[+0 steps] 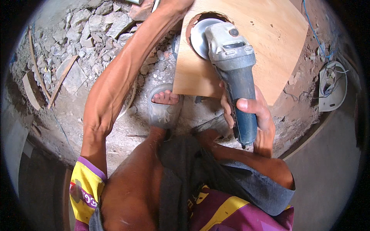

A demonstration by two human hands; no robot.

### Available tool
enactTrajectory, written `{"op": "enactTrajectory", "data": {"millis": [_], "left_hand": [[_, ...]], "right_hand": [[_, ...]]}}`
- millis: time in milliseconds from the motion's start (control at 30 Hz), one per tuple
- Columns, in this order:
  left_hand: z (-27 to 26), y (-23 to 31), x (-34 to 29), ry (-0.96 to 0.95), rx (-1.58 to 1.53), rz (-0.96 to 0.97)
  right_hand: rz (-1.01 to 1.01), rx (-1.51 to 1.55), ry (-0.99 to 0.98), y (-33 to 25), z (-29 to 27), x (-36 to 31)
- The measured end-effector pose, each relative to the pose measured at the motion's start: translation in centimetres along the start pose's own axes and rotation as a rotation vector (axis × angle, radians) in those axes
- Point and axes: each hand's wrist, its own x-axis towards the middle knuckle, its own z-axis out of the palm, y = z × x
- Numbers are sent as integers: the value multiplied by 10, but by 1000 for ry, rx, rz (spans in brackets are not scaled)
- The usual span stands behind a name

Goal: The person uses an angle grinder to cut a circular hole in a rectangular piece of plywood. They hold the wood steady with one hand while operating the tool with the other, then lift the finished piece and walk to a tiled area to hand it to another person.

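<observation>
My right hand (262, 109) is wrapped round the dark blue handle of an angle grinder (235, 57), thumb across its top. The grinder's grey metal head points away from me, and its round pale disc (201, 37) lies at a rough-edged round hole in a plywood board (266, 46). Whether the disc is spinning cannot be made out. My left arm stretches far forward, and my left hand (178, 4) is at the board's far left edge. Its fingers are cut off by the top of the picture, so its grip is hidden.
Broken stone rubble (96, 30) covers the ground at the left, with thin wood strips (63, 79) on it. My sandalled foot (165, 104) stands close to the board's near edge. At the right lie a white plastic piece with wires (332, 86) and a blue cable (314, 30).
</observation>
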Motion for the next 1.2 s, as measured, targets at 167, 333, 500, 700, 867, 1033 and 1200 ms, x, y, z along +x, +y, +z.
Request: {"op": "enactTrajectory", "data": {"millis": [167, 333, 500, 700, 867, 1033, 1200], "left_hand": [[7, 10, -7, 46, 82, -64], [5, -6, 2, -13, -85, 1], [7, -11, 8, -37, -216, 26], [9, -21, 6, -60, -272, 88], [9, -30, 18, -87, -345, 34], [12, -22, 13, -98, -320, 33], [11, -21, 11, -111, -315, 51]], "right_hand": [[-12, 0, -31, 0, -6, 2], [-30, 28, -32, 1, -1, 1], [-11, 20, -16, -1, -2, 4], [-32, 1, -67, -1, -6, 4], [-41, -51, -48, -1, -6, 7], [-41, -24, -88, -3, -11, 6], [-31, -4, -81, -3, -9, 6]]}}
